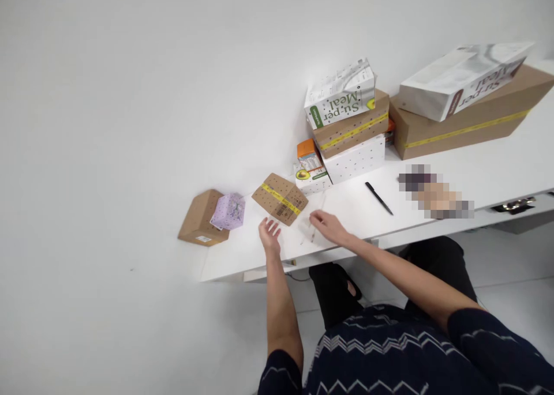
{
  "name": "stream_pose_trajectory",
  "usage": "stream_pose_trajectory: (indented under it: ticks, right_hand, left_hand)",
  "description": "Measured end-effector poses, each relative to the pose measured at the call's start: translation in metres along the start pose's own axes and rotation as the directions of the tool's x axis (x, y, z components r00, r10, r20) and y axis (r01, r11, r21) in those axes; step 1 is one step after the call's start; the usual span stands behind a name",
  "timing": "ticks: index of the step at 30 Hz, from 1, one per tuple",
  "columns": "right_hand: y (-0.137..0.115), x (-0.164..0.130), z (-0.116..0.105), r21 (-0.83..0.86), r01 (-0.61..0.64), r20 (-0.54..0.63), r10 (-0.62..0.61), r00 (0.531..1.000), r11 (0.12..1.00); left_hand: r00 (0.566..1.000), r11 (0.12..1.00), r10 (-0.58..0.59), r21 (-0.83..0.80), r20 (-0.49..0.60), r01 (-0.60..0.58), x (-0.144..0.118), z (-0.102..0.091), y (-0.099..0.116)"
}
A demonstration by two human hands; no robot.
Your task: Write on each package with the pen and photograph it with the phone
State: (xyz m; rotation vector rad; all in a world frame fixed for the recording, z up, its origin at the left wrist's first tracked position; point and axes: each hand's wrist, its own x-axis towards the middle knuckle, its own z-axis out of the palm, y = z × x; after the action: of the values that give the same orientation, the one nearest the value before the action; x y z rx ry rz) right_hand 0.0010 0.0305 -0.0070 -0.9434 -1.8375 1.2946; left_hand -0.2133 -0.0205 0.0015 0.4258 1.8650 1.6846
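Cardboard first: a flat brown box (280, 199) with a yellow tape stripe lies on the white table (476, 170), just beyond both hands. Left hand (269, 233) rests near the table's front, fingers spread, grip open, holding nothing, the box just past its fingertips. Right hand (328, 225) lies palm down beside it, fingers loosely extended onto a clear sheet (312, 225) that is hard to make out against the table; whether its grip pinches that sheet, I cannot tell. Both hands sit close together, not touching.

Further left, a second brown box (199, 219) hangs at the table's end, a lilac box (229, 210) leaning on it. Behind the taped box stands a small orange-topped carton (309, 164), then a stack: dotted white box (357, 158), taped brown box (352, 127), a "Su-per Meal" box (340, 92) on top. A black pen (378, 198) lies to the right, well apart from the hands. At far right, a long brown box (471, 121) carries another white box (463, 78).
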Motion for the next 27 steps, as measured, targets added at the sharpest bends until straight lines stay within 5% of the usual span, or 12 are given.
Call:
stream_pose_trajectory:
  ticks: [3,8,11,14,19,27]
  right_hand:
    - [-0.007,0.044,-0.016,-0.043,0.030,-0.093,-0.034,0.995,0.999]
    - [-0.035,0.092,-0.005,0.051,0.078,0.003,-0.078,0.997,0.996]
    - [-0.040,0.069,0.000,0.077,0.111,0.008,-0.111,0.994,0.991]
    - [-0.029,0.015,-0.011,0.091,0.142,-0.088,-0.134,0.987,0.986]
    - [-0.021,-0.061,-0.040,0.049,0.013,-0.219,-0.002,0.976,0.999]
    - [-0.005,-0.077,-0.073,0.016,-0.101,-0.375,0.100,0.922,0.995]
  left_hand:
    - [0.999,0.998,-0.047,-0.040,-0.011,0.046,0.007,-0.001,0.014]
    - [0.997,0.998,-0.022,-0.053,0.069,0.026,0.001,0.020,0.024]
    - [0.996,0.996,0.001,-0.083,0.086,0.007,-0.023,0.023,0.019]
    - [0.995,0.996,0.068,-0.055,0.074,-0.064,-0.061,0.015,0.004]
    - [0.950,0.969,0.220,0.063,0.222,-0.239,-0.114,0.015,-0.018]
    - [0.836,0.916,0.277,0.131,0.474,-0.378,-0.134,0.059,-0.005]
